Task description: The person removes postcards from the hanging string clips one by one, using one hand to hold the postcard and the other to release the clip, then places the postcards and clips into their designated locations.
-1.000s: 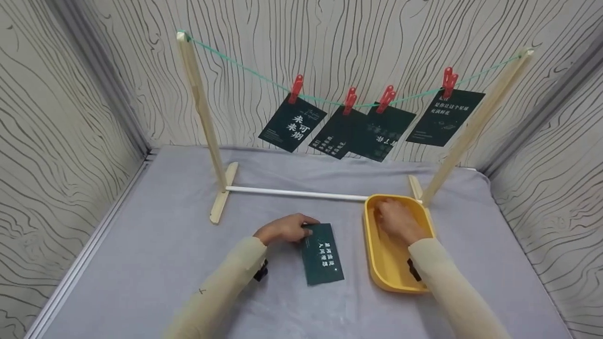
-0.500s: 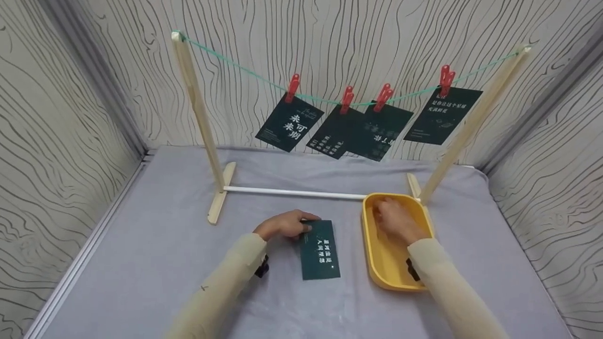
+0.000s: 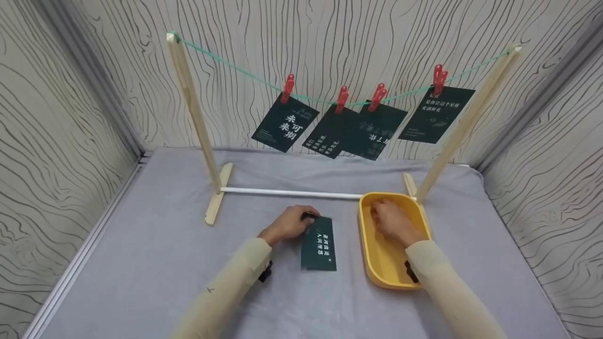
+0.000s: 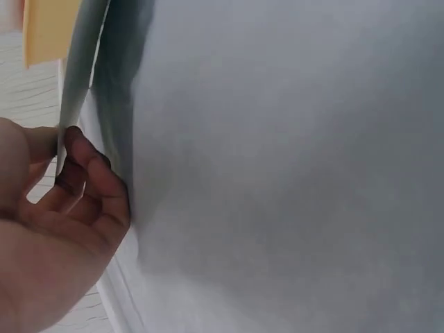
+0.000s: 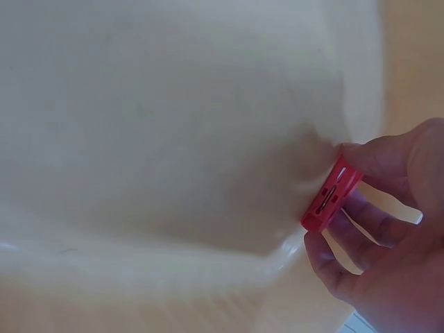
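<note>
My left hand (image 3: 293, 222) pinches the upper left corner of a dark green card (image 3: 319, 247) with white writing. In the left wrist view the card (image 4: 82, 66) is seen edge-on between thumb and fingers, lifted off the cloth at that end. My right hand (image 3: 393, 220) reaches down inside a yellow tray (image 3: 388, 263). Between its thumb and fingertips, in the right wrist view, is a red clothespin (image 5: 331, 194), held near a corner of the tray floor. The head view hides this clothespin behind the hand.
Behind the hands stands a wooden frame with a left post (image 3: 193, 108), a right post (image 3: 466, 125) and a white crossbar (image 3: 292, 193). Several dark cards, such as the leftmost card (image 3: 285, 123), hang by red clothespins from a green string (image 3: 235, 69). Grey cloth (image 3: 155, 245) covers the table.
The card's near end has shifted slightly away from the person, and its held end is raised from the cloth. The right hand stays in the tray, its fingers moving a little. The head view shifts slightly.
</note>
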`<move>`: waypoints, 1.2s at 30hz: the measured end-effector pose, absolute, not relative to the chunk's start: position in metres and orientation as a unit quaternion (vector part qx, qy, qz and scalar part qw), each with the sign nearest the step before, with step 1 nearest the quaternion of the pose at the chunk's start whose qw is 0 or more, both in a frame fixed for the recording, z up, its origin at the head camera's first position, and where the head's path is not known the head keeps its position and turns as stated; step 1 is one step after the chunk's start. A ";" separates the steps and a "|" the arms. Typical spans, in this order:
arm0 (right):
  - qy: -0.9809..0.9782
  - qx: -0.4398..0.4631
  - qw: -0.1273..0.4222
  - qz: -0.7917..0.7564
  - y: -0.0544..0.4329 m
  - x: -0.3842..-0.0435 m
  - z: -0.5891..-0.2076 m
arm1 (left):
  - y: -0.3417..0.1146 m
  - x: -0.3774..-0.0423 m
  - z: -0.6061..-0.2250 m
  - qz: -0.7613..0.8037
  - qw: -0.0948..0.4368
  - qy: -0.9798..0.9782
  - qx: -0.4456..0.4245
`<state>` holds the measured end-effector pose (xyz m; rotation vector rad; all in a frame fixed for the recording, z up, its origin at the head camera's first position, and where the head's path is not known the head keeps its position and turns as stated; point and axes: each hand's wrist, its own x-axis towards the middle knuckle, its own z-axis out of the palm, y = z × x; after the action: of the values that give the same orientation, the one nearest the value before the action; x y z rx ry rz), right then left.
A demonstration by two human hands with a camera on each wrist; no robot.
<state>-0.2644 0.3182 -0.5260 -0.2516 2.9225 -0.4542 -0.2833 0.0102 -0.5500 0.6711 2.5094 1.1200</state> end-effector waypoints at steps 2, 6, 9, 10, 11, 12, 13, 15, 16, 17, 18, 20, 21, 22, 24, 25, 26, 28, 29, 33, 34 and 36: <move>0.981 -0.086 0.085 -0.154 0.319 -0.264 -0.527 | 0.011 -0.282 -0.551 0.382 0.150 0.880 0.240; 0.981 -0.092 0.082 -0.151 0.322 -0.264 -0.528 | 0.013 -0.280 -0.553 0.360 0.144 0.889 0.245; 0.981 -0.094 0.083 -0.149 0.323 -0.263 -0.530 | 0.013 -0.278 -0.558 0.339 0.139 0.898 0.242; 0.981 -0.094 0.083 -0.150 0.323 -0.262 -0.531 | 0.013 -0.277 -0.559 0.334 0.136 0.901 0.241; 0.981 -0.098 0.079 -0.150 0.322 -0.261 -0.531 | 0.013 -0.276 -0.561 0.327 0.134 0.904 0.239; 0.980 -0.102 0.075 -0.151 0.322 -0.261 -0.532 | 0.013 -0.275 -0.562 0.321 0.132 0.908 0.237; 0.980 -0.108 0.070 -0.152 0.322 -0.260 -0.532 | 0.013 -0.274 -0.563 0.315 0.129 0.910 0.236; 0.980 -0.117 0.059 -0.151 0.322 -0.259 -0.534 | 0.014 -0.273 -0.565 0.307 0.121 0.914 0.236; 0.979 -0.118 0.057 -0.153 0.322 -0.259 -0.534 | 0.014 -0.272 -0.566 0.305 0.116 0.915 0.236; 0.980 -0.123 0.053 -0.150 0.322 -0.259 -0.534 | 0.014 -0.271 -0.567 0.303 0.111 0.917 0.235; 0.980 -0.125 0.051 -0.147 0.322 -0.259 -0.534 | 0.015 -0.271 -0.567 0.302 0.107 0.918 0.232; 0.980 -0.130 0.051 -0.142 0.322 -0.260 -0.533 | 0.015 -0.270 -0.568 0.302 0.095 0.921 0.228; 0.980 -0.131 0.051 -0.142 0.322 -0.260 -0.532 | 0.016 -0.270 -0.568 0.302 0.091 0.922 0.224; 0.980 -0.132 0.050 -0.142 0.322 -0.260 -0.531 | 0.016 -0.270 -0.569 0.301 0.086 0.923 0.223; 0.980 -0.139 0.044 -0.138 0.322 -0.261 -0.530 | 0.017 -0.270 -0.569 0.299 0.079 0.925 0.221; 0.979 -0.139 0.045 -0.139 0.322 -0.261 -0.529 | 0.017 -0.270 -0.569 0.297 0.075 0.926 0.221; 0.979 -0.140 0.043 -0.140 0.323 -0.261 -0.529 | 0.017 -0.270 -0.570 0.295 0.072 0.927 0.221; 0.979 -0.144 0.037 -0.138 0.324 -0.260 -0.528 | 0.017 -0.270 -0.571 0.288 0.067 0.929 0.221; 0.979 -0.143 0.038 -0.138 0.324 -0.259 -0.528 | 0.016 -0.270 -0.571 0.286 0.063 0.930 0.222; 0.981 -0.132 0.041 -0.133 0.322 -0.257 -0.527 | 0.015 -0.270 -0.573 0.276 0.048 0.933 0.224; 0.982 -0.127 0.043 -0.131 0.322 -0.257 -0.526 | 0.015 -0.270 -0.573 0.274 0.044 0.934 0.225; 0.983 -0.127 0.040 -0.130 0.321 -0.256 -0.526 | 0.016 -0.270 -0.574 0.272 0.041 0.935 0.224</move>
<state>-0.2564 0.3211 -0.5259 -0.3876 3.0104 -0.3998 -0.2702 0.0157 -0.5739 0.6872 2.8638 0.8318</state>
